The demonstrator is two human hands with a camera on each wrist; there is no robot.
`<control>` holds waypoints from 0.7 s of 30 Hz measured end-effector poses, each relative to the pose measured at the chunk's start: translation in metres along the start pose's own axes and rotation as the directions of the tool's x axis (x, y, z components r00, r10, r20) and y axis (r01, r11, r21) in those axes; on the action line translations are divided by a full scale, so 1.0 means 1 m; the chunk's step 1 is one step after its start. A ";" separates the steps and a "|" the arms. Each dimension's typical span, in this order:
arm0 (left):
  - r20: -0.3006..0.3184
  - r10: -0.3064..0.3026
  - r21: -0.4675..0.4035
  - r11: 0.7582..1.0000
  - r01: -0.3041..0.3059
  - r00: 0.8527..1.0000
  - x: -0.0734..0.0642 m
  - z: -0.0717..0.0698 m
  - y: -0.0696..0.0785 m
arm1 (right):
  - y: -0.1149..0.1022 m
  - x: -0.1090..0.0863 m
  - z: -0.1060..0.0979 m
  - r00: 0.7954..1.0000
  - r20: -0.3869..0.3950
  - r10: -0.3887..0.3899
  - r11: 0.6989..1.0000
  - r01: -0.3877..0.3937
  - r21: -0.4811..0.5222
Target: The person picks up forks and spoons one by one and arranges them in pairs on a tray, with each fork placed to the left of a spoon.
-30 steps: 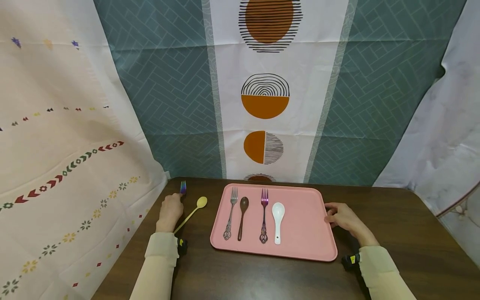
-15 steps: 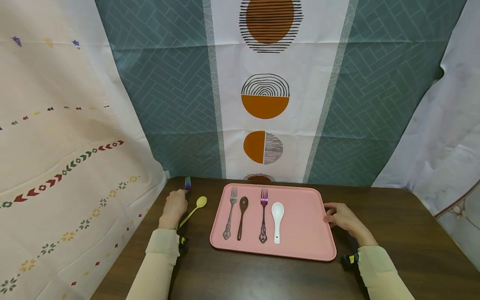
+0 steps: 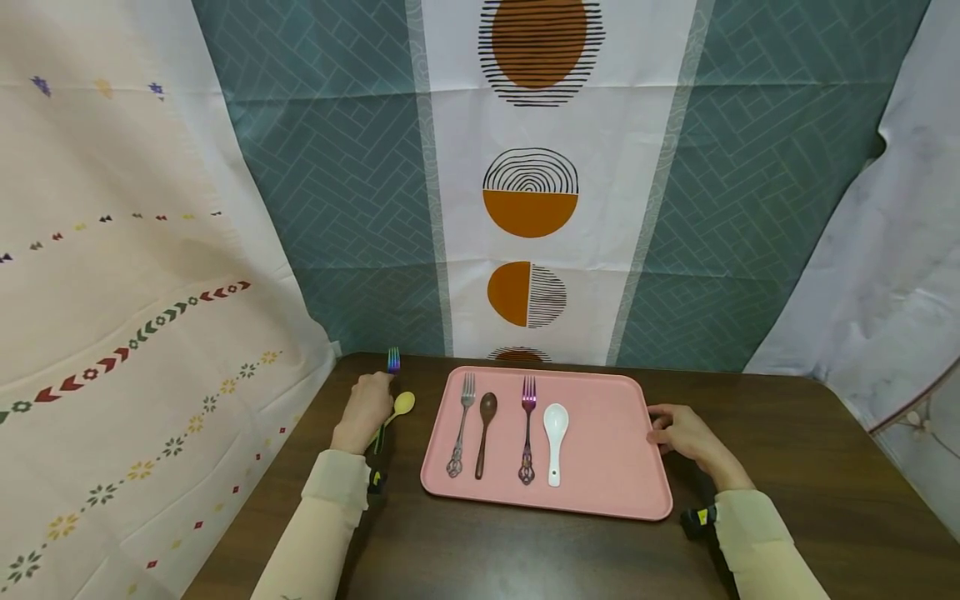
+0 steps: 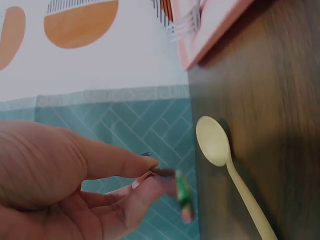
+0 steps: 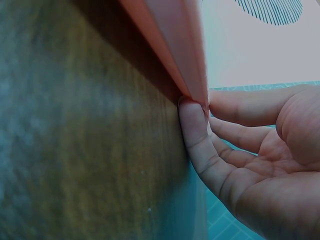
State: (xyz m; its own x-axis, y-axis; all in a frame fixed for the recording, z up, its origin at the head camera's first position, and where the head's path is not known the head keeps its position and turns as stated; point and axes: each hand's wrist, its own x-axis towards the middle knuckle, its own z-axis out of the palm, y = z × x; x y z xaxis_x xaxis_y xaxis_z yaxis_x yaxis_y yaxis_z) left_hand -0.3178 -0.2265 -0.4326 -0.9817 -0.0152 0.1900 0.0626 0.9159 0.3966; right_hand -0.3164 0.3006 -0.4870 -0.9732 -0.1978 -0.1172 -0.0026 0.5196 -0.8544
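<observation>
My left hand (image 3: 365, 410) pinches a rainbow-coloured fork (image 3: 393, 360) above the table's left side. Its tines point away toward the curtain, and in the left wrist view its handle (image 4: 183, 197) sticks out past the thumb and fingers. Just below and right of that hand lies a yellow spoon (image 3: 403, 404) on the table, its handle partly hidden in the head view. With thumb and finger, my right hand (image 3: 693, 437) holds the right rim of a pink tray (image 3: 615, 442). On the tray lie a silver fork (image 3: 462, 425), brown spoon (image 3: 487, 408), purple fork (image 3: 528, 396) and white spoon (image 3: 556, 423).
The dark wooden table (image 3: 525, 550) runs back to a green and white patterned curtain (image 3: 360, 208). A cream patterned cloth (image 3: 150, 350) hangs along its left side, and a pale cloth (image 3: 862, 292) on the right. The tray's right half is bare pink surface.
My left hand has moved right and away from me, carrying the rainbow fork past the yellow spoon's handle. The right hand and tray have stayed in place.
</observation>
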 end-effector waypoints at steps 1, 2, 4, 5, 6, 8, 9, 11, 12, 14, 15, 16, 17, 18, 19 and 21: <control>0.002 0.005 -0.004 1.000 -0.005 1.000 0.000 0.000 0.002 | 0.000 0.000 0.000 1.000 0.000 0.000 1.000 0.000 -0.003; 0.005 0.009 -0.007 1.000 -0.009 1.000 0.001 0.001 0.004 | 0.000 0.000 -0.001 1.000 -0.001 0.001 1.000 -0.001 -0.004; 0.020 0.013 -0.016 1.000 -0.012 1.000 0.003 0.001 0.008 | 0.001 0.000 -0.001 1.000 -0.003 0.004 1.000 -0.004 -0.010; 0.029 0.010 -0.023 1.000 -0.009 1.000 0.004 0.001 0.009 | 0.001 0.000 -0.001 1.000 -0.005 0.003 1.000 -0.003 -0.012; 0.036 0.007 -0.028 1.000 -0.006 0.999 0.004 0.001 0.011 | 0.002 0.000 -0.001 1.000 -0.006 0.001 1.000 -0.001 -0.014; 0.054 -0.005 -0.031 1.000 0.006 0.999 0.005 0.001 0.014 | 0.003 0.000 0.000 1.000 -0.002 -0.005 1.000 0.005 -0.018; 0.062 -0.010 -0.032 0.999 0.012 0.998 0.006 0.000 0.015 | 0.003 0.000 0.001 1.000 -0.003 -0.003 1.000 0.003 -0.017; 0.078 -0.021 -0.038 0.999 0.024 0.997 0.007 0.000 0.017 | 0.003 0.001 0.002 1.000 -0.003 -0.003 1.000 0.003 -0.015; 0.080 -0.023 -0.041 0.999 0.026 0.997 0.007 0.000 0.019 | 0.003 0.001 0.002 1.000 -0.001 -0.001 1.000 0.001 -0.014; 0.086 -0.023 -0.052 0.998 0.027 0.996 0.007 0.001 0.022 | 0.003 0.001 0.003 1.000 0.002 0.000 1.000 0.000 -0.016; 0.086 -0.016 -0.054 0.998 0.021 0.996 0.007 0.002 0.023 | 0.002 0.002 0.002 1.000 -0.003 0.006 1.000 -0.006 -0.014; 0.084 -0.010 -0.057 0.998 0.015 0.996 0.007 0.004 0.025 | 0.002 0.002 0.002 1.000 -0.007 0.010 1.000 -0.010 -0.013; 0.081 -0.002 -0.061 0.998 0.007 0.997 0.007 0.005 0.028 | 0.002 0.002 0.002 1.000 -0.005 0.008 1.000 -0.008 -0.017; 0.077 0.006 -0.064 0.998 -0.001 0.997 0.007 0.006 0.031 | 0.002 0.002 0.001 1.000 -0.005 0.006 1.000 -0.006 -0.019; 0.074 0.013 -0.066 0.998 -0.008 0.997 0.007 0.008 0.033 | 0.002 0.002 0.001 1.000 -0.006 0.006 1.000 -0.006 -0.020; 0.064 0.028 -0.067 0.997 -0.024 0.998 0.008 0.011 0.039 | 0.002 0.002 0.000 1.000 -0.010 0.007 1.000 -0.007 -0.017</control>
State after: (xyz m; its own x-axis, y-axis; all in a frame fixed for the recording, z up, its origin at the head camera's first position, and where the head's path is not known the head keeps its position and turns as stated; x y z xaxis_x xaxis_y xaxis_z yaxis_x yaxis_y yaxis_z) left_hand -0.3251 -0.1859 -0.4258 -0.9890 0.0362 0.1433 0.0979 0.8869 0.4514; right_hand -0.3179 0.3011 -0.4885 -0.9754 -0.1858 -0.1184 0.0006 0.5355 -0.8446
